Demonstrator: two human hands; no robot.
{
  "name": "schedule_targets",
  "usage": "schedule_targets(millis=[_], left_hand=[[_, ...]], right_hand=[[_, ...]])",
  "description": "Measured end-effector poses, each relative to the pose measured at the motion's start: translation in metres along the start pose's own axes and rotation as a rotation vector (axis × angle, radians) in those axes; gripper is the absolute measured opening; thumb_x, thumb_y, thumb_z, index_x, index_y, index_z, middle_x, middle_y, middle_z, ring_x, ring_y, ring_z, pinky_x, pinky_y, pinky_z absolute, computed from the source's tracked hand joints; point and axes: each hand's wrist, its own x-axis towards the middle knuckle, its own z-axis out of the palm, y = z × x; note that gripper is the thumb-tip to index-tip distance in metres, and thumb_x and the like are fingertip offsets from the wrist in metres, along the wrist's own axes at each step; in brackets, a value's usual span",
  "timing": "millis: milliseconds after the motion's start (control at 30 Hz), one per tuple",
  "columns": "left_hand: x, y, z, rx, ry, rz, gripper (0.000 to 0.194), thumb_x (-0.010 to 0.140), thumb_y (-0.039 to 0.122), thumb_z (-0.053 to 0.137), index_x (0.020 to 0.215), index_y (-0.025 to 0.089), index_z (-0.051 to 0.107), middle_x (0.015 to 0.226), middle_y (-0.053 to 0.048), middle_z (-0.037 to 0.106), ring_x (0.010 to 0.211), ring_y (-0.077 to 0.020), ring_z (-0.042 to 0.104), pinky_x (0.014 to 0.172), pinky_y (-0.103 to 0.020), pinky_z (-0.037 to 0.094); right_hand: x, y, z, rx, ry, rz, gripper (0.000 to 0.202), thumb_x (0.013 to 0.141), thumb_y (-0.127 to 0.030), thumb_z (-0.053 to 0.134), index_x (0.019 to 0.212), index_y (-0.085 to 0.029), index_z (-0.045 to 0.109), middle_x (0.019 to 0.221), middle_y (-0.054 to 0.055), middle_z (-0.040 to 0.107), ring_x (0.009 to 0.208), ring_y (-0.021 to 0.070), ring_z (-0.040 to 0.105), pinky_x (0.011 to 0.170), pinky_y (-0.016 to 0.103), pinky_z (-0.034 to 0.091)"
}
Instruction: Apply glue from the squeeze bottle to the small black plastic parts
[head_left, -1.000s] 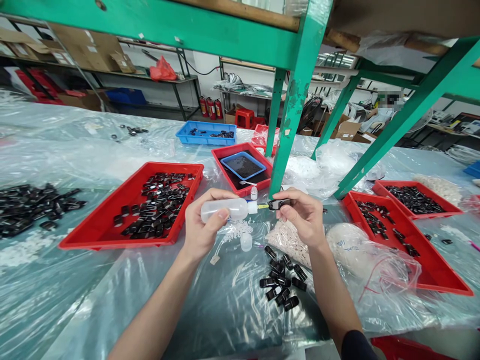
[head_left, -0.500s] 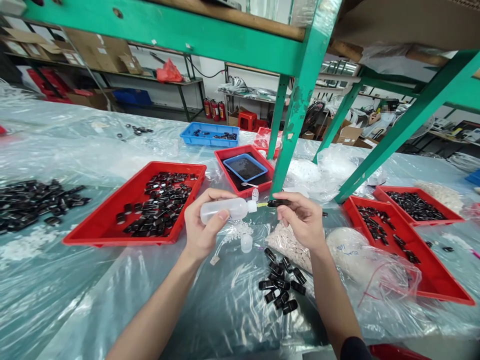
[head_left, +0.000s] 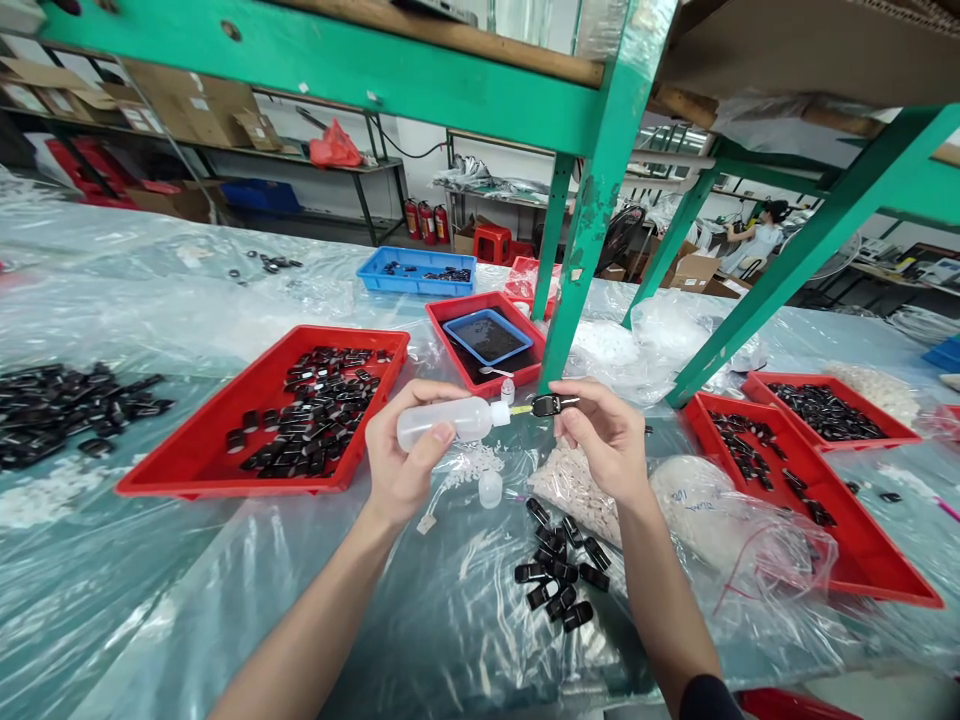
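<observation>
My left hand (head_left: 401,460) is wrapped round a translucent squeeze bottle (head_left: 446,422), which lies sideways with its white cap and thin yellowish nozzle pointing right. Between the fingers of my right hand (head_left: 604,440) is a small black plastic part (head_left: 551,404), its end at the nozzle's tip; whether they touch I cannot tell. Below, on the plastic-covered table, lies a loose pile of similar black parts (head_left: 559,570). A round white cap (head_left: 490,489) and scattered small white pieces (head_left: 476,462) sit under the bottle. Behind it stands a tiny clear bottle (head_left: 508,390).
A red tray (head_left: 180,450) of black parts is at left, beside a heap of black pieces (head_left: 67,410). More red trays (head_left: 885,570) and plastic bags (head_left: 697,510) lie at right. A green post (head_left: 577,270) rises just beyond my hands. Farther back, a person (head_left: 761,240) is at work.
My right hand has turned the black part so that more of its broad face shows. The bottle stays beside it in my left hand. The view has shifted slightly.
</observation>
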Motion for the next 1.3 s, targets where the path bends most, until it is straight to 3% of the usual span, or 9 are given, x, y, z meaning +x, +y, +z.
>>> schedule_targets(millis=[367,1100,1300], left_hand=[[0.0018,0.0030,0.0062,-0.100,0.018,-0.031,0.038,0.078,0.055,0.077,0.092,0.020,0.077,0.075,-0.004,0.071,0.051,-0.0121,0.053,0.042,-0.024,0.040],[-0.0038,0.0067,-0.0018,0.007,-0.009,0.057,0.039,0.081,0.057,0.074,0.098,0.022,0.078,0.084,-0.005,0.074,0.060,-0.0153,0.061,0.048,-0.026,0.045],[-0.0029,0.0083,-0.0023,0.006,-0.017,0.087,0.032,0.083,0.052,0.074,0.098,0.024,0.079,0.083,-0.004,0.074,0.061,-0.0151,0.062,0.049,-0.027,0.045]], right_hand=[[-0.0031,0.0004,-0.0019,-0.005,0.009,0.008,0.020,0.099,-0.031,0.072,0.118,-0.029,0.077,0.080,0.000,0.062,0.064,0.0127,0.058,0.060,0.028,0.050],[-0.0027,-0.0004,-0.0035,-0.003,0.012,0.032,0.023,0.097,-0.044,0.075,0.112,-0.027,0.077,0.085,0.002,0.069,0.059,0.0125,0.058,0.053,0.029,0.048],[-0.0020,-0.0017,-0.0030,0.020,0.003,0.006,0.018,0.097,-0.038,0.075,0.113,-0.029,0.077,0.087,0.001,0.070,0.060,0.0119,0.059,0.054,0.028,0.048]])
